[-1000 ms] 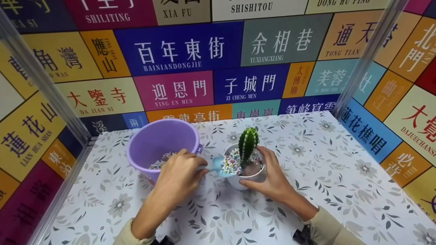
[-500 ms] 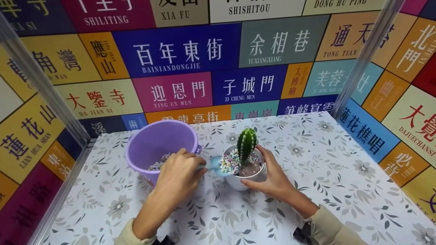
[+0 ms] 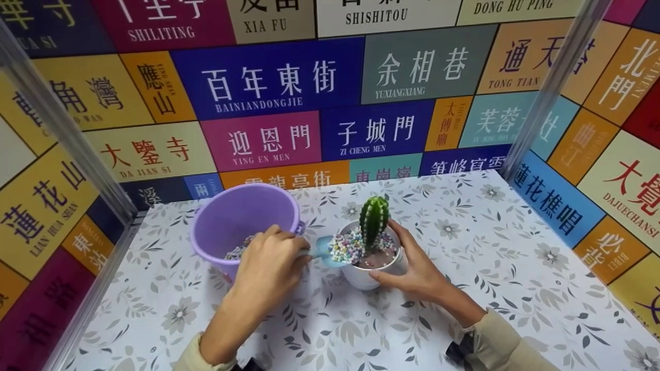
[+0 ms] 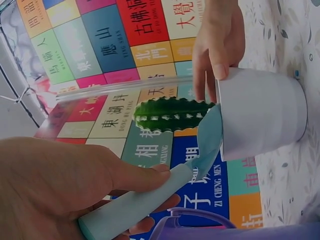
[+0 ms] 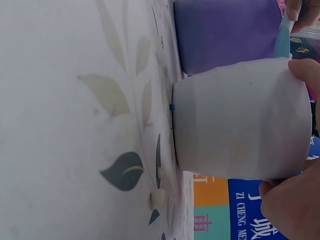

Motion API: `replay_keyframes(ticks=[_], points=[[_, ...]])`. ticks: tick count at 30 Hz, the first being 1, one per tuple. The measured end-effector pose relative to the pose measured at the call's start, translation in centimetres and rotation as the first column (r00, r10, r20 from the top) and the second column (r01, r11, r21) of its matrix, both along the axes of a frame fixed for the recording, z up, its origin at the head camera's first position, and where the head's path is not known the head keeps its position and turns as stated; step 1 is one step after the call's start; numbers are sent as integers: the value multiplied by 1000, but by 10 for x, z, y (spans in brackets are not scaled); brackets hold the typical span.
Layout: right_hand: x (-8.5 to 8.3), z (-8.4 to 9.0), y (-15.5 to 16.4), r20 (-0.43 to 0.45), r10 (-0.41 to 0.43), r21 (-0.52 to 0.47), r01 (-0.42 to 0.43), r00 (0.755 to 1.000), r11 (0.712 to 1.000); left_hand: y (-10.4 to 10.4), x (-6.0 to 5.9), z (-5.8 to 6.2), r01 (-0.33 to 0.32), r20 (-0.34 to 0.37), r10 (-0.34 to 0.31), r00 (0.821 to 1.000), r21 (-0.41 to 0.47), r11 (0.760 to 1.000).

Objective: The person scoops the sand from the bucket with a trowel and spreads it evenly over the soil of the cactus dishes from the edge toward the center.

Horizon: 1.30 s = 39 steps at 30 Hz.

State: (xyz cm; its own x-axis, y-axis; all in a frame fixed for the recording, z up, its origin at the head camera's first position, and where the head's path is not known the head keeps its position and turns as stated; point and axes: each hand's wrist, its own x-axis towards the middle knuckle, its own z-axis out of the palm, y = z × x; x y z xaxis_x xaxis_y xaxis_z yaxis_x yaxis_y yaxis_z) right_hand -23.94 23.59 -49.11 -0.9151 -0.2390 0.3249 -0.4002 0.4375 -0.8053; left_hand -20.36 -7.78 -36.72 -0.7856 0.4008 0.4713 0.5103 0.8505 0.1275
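Floral table (image 3: 495,268): bucket (image 3: 232,216), pot (image 3: 368,275)

I see a smooth matt white pot (image 3: 372,275) that looks ceramic, a glossy purple plastic bucket (image 3: 242,216), a matt plastic scoop (image 4: 150,192) and a printed bench (image 3: 515,288) covering.

We see open worktop (image 3: 515,288) right of the white pot (image 3: 372,275), purple bucket (image 3: 242,216) crowding its left, cactus (image 3: 374,220) rising from its middle, bare floral stretch between our forearms, sign-covered walls (image 3: 289,82) closing three sides
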Motion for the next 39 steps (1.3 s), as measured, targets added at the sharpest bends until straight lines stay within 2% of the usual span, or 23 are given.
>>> replay_keyframes(ticks=[6, 9, 11, 18, 28, 39], points=[[2, -1, -8, -85, -95, 49, 99, 992, 994, -3, 0, 3, 3, 16, -3, 1000, -4, 1000], [4, -2, -11, -91, -129, 79, 136, 988, 988, -4, 0, 4, 3, 34, -3, 999, -4, 1000], [4, -2, -10, -78, -127, 89, 134, 989, 987, -4, 0, 5, -1, 47, 1, 999, -8, 1000], [3, 0, -3, -4, -41, 69, 42, 999, 997, -1, 2, 7, -3, 57, 4, 998, -18, 1000], [4, 2, -7, 12, -93, 70, 92, 996, 993, 2, 2, 7, 34, 59, -33, 998, -25, 999], [3, 2, -7, 5, -93, 75, 93, 996, 993, 0, 2, 11, -12, -28, 10, 1000, -61, 998]])
